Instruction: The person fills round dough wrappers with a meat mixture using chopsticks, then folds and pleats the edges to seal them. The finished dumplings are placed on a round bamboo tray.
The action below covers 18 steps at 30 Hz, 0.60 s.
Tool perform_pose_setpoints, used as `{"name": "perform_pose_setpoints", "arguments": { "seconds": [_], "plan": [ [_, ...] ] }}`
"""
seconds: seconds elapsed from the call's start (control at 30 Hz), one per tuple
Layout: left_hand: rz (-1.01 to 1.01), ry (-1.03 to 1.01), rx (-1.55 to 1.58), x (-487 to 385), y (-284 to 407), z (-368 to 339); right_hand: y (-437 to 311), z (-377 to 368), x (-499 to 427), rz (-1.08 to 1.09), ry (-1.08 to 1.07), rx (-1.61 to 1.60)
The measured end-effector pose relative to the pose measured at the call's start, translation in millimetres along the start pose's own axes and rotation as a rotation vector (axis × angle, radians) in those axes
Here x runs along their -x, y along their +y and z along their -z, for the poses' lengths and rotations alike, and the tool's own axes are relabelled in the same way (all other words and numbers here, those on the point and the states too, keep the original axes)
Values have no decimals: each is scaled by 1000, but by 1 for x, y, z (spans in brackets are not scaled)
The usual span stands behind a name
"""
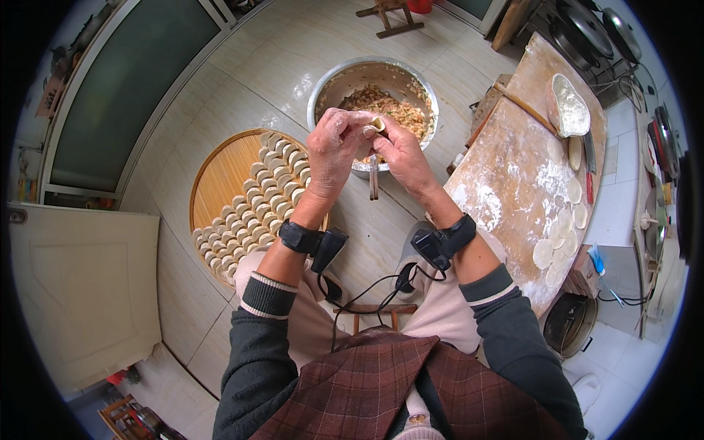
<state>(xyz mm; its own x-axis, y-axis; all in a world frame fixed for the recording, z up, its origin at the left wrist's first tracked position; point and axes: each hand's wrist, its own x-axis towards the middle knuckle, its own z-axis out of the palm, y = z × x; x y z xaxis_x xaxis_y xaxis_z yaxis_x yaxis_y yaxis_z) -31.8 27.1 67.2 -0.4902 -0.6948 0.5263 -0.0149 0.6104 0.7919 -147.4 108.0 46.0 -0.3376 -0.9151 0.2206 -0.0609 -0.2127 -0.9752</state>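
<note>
Between my two floury hands is a folded dumpling wrapper (378, 124), its curved edge turned up. My left hand (340, 137) grips its left end, and my right hand (400, 147) pinches the right end. Whether filling sits inside it cannot be made out. Both hands are over the near rim of a steel bowl (318, 93) that holds minced filling (385, 104). A utensil's handle (374, 179) sticks out over the bowl's near edge. To the left, rows of shaped dumplings (258, 203) cover much of a round woven tray (214, 184).
On the right, a floured wooden board (495, 170) carries flat wrappers (555, 242), a rolling pin (525, 110), a bag of flour (571, 107) and a knife with a red handle (589, 187). Cables (379, 291) hang from my wrist devices. A small wooden stool (390, 19) stands beyond the bowl.
</note>
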Motion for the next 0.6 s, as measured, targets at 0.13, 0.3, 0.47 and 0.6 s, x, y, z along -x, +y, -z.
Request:
{"name": "perform_pose_setpoints", "arguments": {
  "seconds": [0.13,0.3,0.47,0.6],
  "plan": [
    [-98,29,-7,-1,-7,0,-1,-1,2,-106,-28,-169],
    [-152,21,-29,-2,-7,1,-5,1,3,-113,-39,-92],
    [-89,-26,-11,-3,-6,2,-5,2,1,-22,-24,90],
    [-67,-33,-18,-3,-7,4,-4,1,2,16,-6,92]
  ]
}}
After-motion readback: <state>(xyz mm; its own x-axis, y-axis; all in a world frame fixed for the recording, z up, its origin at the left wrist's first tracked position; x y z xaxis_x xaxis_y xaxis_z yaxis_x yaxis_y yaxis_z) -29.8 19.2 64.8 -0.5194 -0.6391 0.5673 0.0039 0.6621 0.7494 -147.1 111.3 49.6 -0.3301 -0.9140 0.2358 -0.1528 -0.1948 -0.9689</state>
